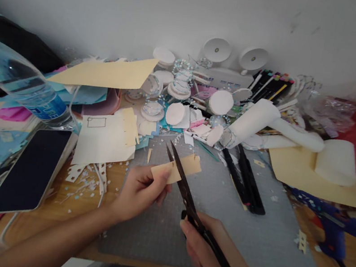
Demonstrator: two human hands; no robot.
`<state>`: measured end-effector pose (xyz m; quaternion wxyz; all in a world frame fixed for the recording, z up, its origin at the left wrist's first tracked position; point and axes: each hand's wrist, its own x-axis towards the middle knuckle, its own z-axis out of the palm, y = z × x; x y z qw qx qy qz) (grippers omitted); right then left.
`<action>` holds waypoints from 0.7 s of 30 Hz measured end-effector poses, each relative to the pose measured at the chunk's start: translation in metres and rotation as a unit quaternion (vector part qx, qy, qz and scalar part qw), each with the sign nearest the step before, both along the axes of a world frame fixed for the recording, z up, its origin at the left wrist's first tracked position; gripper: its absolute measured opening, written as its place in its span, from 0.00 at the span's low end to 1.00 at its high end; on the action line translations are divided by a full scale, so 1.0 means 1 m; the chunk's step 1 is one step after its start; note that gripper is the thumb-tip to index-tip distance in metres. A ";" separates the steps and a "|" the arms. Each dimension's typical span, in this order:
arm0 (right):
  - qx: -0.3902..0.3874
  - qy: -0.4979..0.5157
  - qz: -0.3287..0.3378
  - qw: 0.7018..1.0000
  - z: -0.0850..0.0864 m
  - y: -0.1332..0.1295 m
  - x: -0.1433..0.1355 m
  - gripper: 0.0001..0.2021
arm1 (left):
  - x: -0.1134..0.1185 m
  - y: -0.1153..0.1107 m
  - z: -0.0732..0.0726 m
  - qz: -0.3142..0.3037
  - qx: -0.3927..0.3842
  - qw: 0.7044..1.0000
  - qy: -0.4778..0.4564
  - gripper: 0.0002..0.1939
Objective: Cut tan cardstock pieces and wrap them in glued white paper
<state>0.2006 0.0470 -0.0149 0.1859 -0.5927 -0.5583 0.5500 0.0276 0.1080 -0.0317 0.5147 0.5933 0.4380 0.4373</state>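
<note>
Between thumb and fingers, my left hand (143,191) pinches a small strip of pale yellow paper (192,165). My right hand (202,242) is wrapped round the handles of black scissors (185,189). The scissor blades are parted and cross the strip, pointing away to the upper left. Both hands are above a grey cutting mat (153,239). A sliver of yellow paper (149,155) lies on the mat just beyond my left hand. Black box cutters (248,181) lie farther right on the mat.
On the left are a water bottle (29,81), a phone (30,172) and a white sheet with a drawn rectangle (105,139). White discs (221,102), pens (270,87) and foam pieces (255,119) crowd the back. A blue glue gun (333,228) lies at right.
</note>
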 end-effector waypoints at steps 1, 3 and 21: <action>-0.017 0.000 0.002 1.000 0.001 0.000 0.000 0.21 | 0.001 0.000 -0.001 -0.001 -0.004 1.000 0.001 0.27; -0.064 0.013 0.002 0.998 0.001 0.001 0.000 0.22 | 0.003 0.001 -0.002 -0.005 -0.011 1.000 0.000 0.27; -0.008 -0.027 -0.004 1.000 -0.016 0.004 0.009 0.20 | 0.005 0.008 -0.010 0.022 -0.069 0.997 -0.021 0.24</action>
